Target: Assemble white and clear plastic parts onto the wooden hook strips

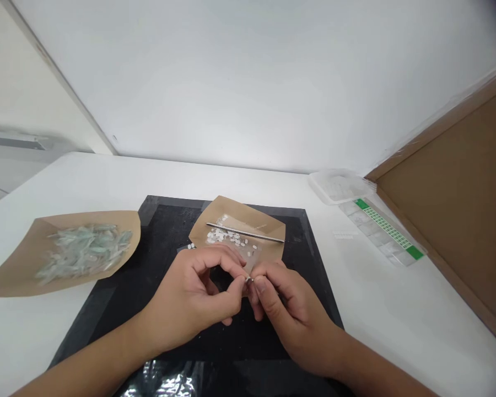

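Fingertip to fingertip, my left hand (pixel 209 289) and my right hand (pixel 287 309) meet over the black mat (pixel 215 347). Both are closed in a pinch around a tiny shiny piece (pixel 249 279), too small to name. Just beyond them lies a brown paper sheet (pixel 268 216) with several small white pieces (pixel 223 236) scattered on it. A thin metal rod (pixel 246 232), perhaps tweezers, rests across that paper. Part of a clear plastic bag (pixel 250 255) shows by my fingertips; the rest is hidden behind my hands.
At the left, another brown paper sheet (pixel 8 275) bears a heap of clear and greenish plastic strips (pixel 89 245). On the right of the white table (pixel 372 309) sit a translucent tray (pixel 339 187) and a clear compartment box with a green label (pixel 391 229). Brown board (pixel 458 182) stands at the right edge.
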`<state>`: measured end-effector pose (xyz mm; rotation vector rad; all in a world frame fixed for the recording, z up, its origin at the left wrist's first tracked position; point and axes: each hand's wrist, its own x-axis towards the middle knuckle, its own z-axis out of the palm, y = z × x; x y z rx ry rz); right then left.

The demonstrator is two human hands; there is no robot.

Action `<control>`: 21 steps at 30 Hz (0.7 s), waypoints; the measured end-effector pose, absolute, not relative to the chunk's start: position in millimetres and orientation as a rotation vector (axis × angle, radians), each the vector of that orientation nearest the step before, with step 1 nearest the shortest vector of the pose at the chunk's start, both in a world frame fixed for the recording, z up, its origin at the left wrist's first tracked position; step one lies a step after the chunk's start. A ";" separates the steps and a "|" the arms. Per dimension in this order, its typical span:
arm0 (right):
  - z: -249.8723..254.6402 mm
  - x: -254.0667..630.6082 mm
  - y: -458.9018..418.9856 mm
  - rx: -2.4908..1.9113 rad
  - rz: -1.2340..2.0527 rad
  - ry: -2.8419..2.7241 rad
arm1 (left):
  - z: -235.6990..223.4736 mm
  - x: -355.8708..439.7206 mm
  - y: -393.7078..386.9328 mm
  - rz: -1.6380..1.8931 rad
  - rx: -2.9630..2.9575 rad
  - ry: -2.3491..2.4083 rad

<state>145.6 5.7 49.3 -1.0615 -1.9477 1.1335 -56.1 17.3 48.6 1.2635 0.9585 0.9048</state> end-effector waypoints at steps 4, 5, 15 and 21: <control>53.0 146.6 6.6 -1.026 1.269 -1.900 | 47.3 -58.3 17.1 0.890 1.244 0.920; 53.6 146.9 6.7 -1.018 1.305 -1.885 | 46.8 -58.4 17.1 0.891 1.242 0.912; 56.1 151.3 7.6 -0.995 1.290 -1.887 | 48.2 -59.9 18.9 0.893 1.243 0.837; 49.6 155.3 12.8 -0.980 0.934 -2.042 | 47.0 -61.7 22.9 0.948 1.363 0.880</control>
